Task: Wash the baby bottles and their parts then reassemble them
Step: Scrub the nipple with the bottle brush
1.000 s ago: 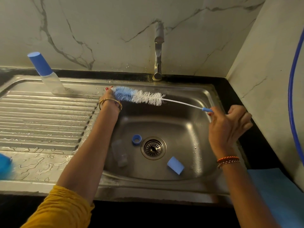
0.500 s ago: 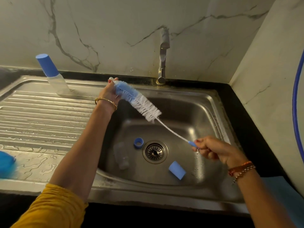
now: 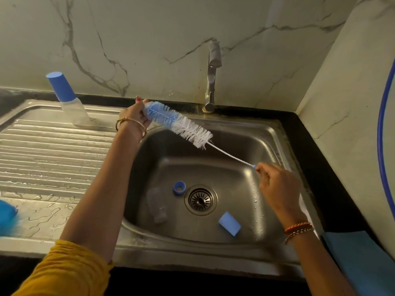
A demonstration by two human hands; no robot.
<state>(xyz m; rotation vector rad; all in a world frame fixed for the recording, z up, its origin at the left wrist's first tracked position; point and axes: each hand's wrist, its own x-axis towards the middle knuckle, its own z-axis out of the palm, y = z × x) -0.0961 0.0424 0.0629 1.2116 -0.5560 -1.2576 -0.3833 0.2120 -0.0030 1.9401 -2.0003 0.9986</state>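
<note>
Head view is filled by a steel sink (image 3: 267, 133) with a ribbed draining board (image 3: 53, 150), where a capped bottle (image 3: 70, 103) stands upright. A bottle brush (image 3: 179, 124) is held slantwise over the basin: its blue bristle end is gripped by the left hand (image 3: 133, 118), its thin handle tip pinched by the right hand (image 3: 277, 184). On the basin floor are seen a clear bottle (image 3: 157, 205) lying down, a blue cap (image 3: 229, 223), and a blue ring (image 3: 179, 187) beside the drain (image 3: 201, 199).

text: none legible | labels: none | brands: none | numbers: none | signs: none
</note>
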